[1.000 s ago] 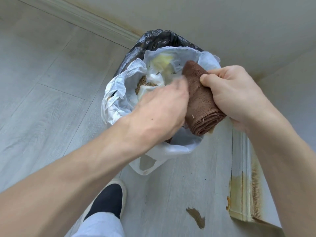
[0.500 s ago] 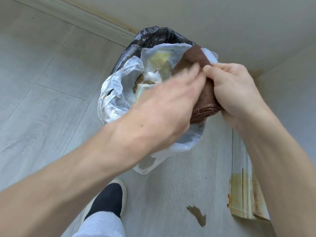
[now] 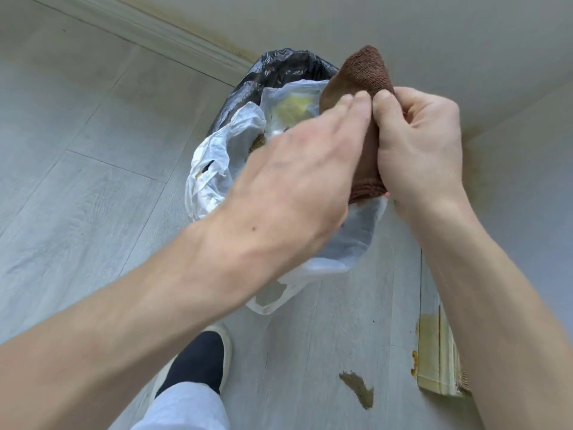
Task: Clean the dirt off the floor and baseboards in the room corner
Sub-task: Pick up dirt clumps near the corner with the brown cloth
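Note:
A folded brown cloth (image 3: 362, 74) is held above a bin lined with a black bag (image 3: 279, 68) and a white plastic bag (image 3: 217, 169) holding brownish dirt and yellow waste. My right hand (image 3: 418, 144) grips the cloth from the right. My left hand (image 3: 297, 178) lies against the cloth's left side with straight fingers. A brown dirt patch (image 3: 356, 387) marks the floor at lower right. The baseboard (image 3: 434, 352) beside it carries yellow-brown stains.
The bin stands in the room corner against the white wall (image 3: 403, 26). A second baseboard (image 3: 139, 29) runs along the far wall with a faint stain. My foot in a dark sock and light slipper (image 3: 198, 361) stands in front of the bin.
Both hands have lifted the cloth higher and slightly right over the bin. My left hand has slid up along the cloth's left side.

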Available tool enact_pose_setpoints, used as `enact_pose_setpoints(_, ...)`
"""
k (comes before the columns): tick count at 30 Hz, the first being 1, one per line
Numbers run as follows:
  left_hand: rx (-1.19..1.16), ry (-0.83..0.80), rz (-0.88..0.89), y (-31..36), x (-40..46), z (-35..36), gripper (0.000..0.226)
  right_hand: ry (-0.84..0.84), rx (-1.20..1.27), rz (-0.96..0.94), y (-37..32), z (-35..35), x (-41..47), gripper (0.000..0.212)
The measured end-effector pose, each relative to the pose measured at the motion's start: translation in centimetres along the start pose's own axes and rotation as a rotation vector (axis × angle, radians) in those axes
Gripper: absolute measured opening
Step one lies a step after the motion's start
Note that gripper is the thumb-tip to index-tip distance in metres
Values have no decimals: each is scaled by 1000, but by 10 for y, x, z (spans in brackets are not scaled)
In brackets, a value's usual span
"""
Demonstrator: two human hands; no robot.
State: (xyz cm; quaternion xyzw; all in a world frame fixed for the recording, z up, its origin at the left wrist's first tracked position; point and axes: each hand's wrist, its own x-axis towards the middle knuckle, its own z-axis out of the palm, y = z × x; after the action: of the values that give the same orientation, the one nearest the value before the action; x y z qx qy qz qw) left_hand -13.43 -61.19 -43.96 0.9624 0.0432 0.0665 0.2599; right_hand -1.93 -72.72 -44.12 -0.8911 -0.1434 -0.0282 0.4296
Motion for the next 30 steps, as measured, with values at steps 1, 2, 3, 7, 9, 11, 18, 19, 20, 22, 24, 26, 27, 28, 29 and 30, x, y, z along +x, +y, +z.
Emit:
enact_pose_setpoints(1, 20, -92, 22, 3, -1, 4, 61, 10, -21, -16, -1, 0, 0, 43)
enact_pose_setpoints(2, 98, -190, 34, 5, -4, 11, 49, 23, -50, -32, -1, -1, -1, 41)
enact_pose_setpoints(3, 188, -229, 12, 2, -5, 15, 35, 37, -80, -45, 0, -4, -1, 40)
enact_pose_setpoints(7, -58, 112, -17, -20, 7, 1, 60, 2, -102, -55, 1, -12, -1, 37)
enact_pose_setpoints(9, -136, 57, 117, -15, 12, 3, 78, -22, -92, -54, -1, -13, -2, 30)
enact_pose_setpoints(11, 6, -190, 27, -15, 15, 17, 69, -31, -131, -44, 0, -13, -5, 24)
enact_pose_setpoints(18, -161, -3, 163, -11, 21, 15, 70, -9, -144, 10, 8, -19, -7, 24)
enact_pose_setpoints(19, -108, -141, 121, -13, 19, 20, 65, -12, -156, 7, 8, -19, -8, 23)
enact_pose_setpoints(20, -61, -198, 42, -16, 20, 20, 57, -15, -169, 5, 10, -20, -9, 22)
enact_pose_setpoints(22, -127, 39, 17, -19, 25, 14, 56, -15, -145, 20, 15, -21, -11, 24)
enact_pose_setpoints(24, -228, 165, 119, -10, 26, 6, 66, -2, -45, 54, 17, -21, -11, 25)
enact_pose_setpoints(26, -62, -91, 99, -7, 24, 13, 62, 21, 31, 74, 18, -24, -9, 24)
enact_pose_setpoints(27, 60, -219, 6, -12, 21, 18, 53, 28, 38, 80, 19, -25, -8, 24)
enact_pose_setpoints(28, 116, -237, -69, -18, 22, 19, 45, 32, 54, 86, 21, -27, -7, 25)
enact_pose_setpoints(29, 96, -163, -97, -23, 24, 19, 44, 24, 87, 96, 24, -28, -6, 25)
enact_pose_setpoints(30, 1, -50, -114, -27, 27, 16, 47, 5, 138, 110, 25, -28, -7, 25)
